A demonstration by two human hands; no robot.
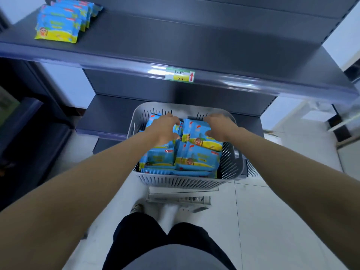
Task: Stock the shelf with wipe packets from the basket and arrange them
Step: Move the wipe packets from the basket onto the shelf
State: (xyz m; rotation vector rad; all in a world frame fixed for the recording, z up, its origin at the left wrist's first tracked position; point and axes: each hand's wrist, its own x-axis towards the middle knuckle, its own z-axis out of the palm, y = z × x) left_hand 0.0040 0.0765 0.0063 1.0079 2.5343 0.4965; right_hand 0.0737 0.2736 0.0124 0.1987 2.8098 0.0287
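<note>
A grey slotted basket (187, 181) stands in front of me, full of several blue and yellow wipe packets (196, 157). Both my arms reach down into it. My left hand (162, 128) lies over the packets at the basket's far left, fingers curled downward onto them. My right hand (217, 125) grips the top edge of an upright packet (202, 136) at the far right, with the thumb on its face. On the upper dark shelf (175, 43), at its far left, a short row of the same packets (60, 24) stands one behind another.
A price label (180, 74) with a red arrow sits on the upper shelf's front rail. A lower dark shelf (109, 115) runs behind the basket. The basket rests on a low white stand (181, 200) on the pale tiled floor. My legs show below.
</note>
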